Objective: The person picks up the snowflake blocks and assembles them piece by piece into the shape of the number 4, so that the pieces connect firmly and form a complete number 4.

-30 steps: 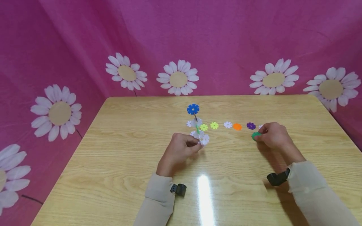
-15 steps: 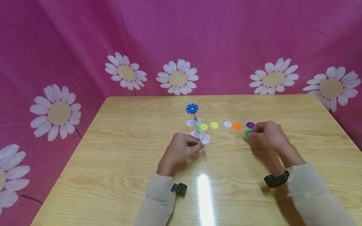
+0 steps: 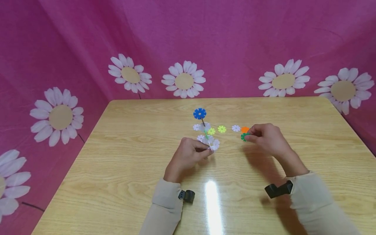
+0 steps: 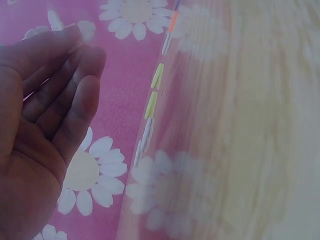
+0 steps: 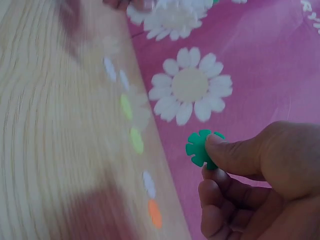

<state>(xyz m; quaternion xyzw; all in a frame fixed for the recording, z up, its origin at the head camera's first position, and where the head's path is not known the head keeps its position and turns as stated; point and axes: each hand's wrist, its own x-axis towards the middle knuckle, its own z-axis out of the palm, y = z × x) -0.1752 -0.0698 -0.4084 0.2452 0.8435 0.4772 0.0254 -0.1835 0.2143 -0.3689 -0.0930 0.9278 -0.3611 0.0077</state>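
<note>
My left hand (image 3: 188,158) pinches the bottom of an upright chain of interlocking flower discs. White discs (image 3: 215,144) form its lower part, a light green one is seen edge-on in the middle, and a blue disc (image 3: 199,113) tops it. In the left wrist view the curled fingers (image 4: 82,107) show, but the chain is mostly out of sight. Between the thumb and fingertips of my right hand (image 3: 268,138) is a green notched flower disc (image 5: 198,148), raised above the table near an orange disc (image 3: 244,130).
Loose discs lie in a row across the wooden table (image 3: 117,182): white discs (image 3: 236,128) and yellow-green discs (image 3: 221,129) among them. My right hand hides the row's right end. A pink flowered cloth (image 3: 229,49) hangs behind the table and on its left.
My right hand has carried the green disc leftward, from below the purple disc to beside the orange one, and now covers the purple disc. The left hand and chain stay nearly still.
</note>
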